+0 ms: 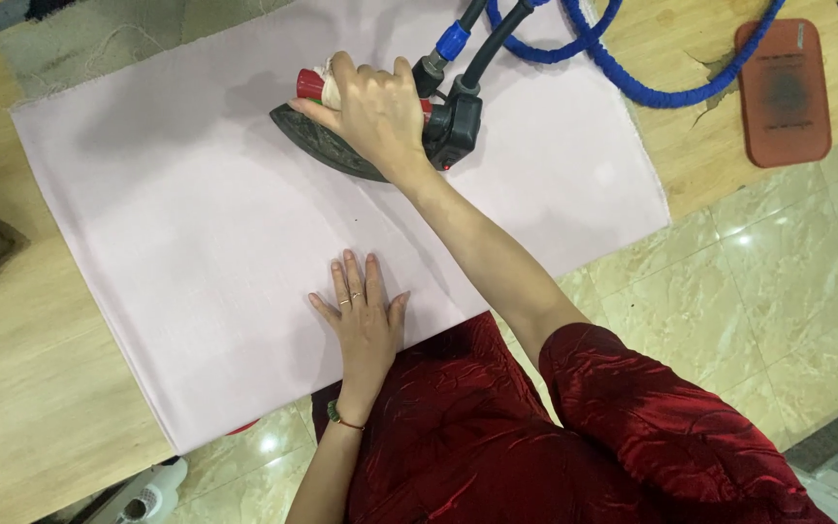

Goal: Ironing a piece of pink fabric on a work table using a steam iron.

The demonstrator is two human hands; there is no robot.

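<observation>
A pale pink cloth (pixel 196 213) lies flat on a wooden table (pixel 21 388). My right hand (pixel 375 112) grips the handle of a dark steam iron (pixel 341 146) resting on the far middle of the cloth. My left hand (pixel 366 315) lies flat on the cloth near its front edge, fingers together, palm down, holding nothing. A ring is on one finger and a green bracelet on the wrist.
Blue and black hoses (pixel 623 68) run from the iron's back toward the far right. A reddish-brown iron rest pad (pixel 783 92) lies on the table's right end. Tiled floor (pixel 778 291) is to the right; a white object (pixel 143 500) sits on the floor below the table.
</observation>
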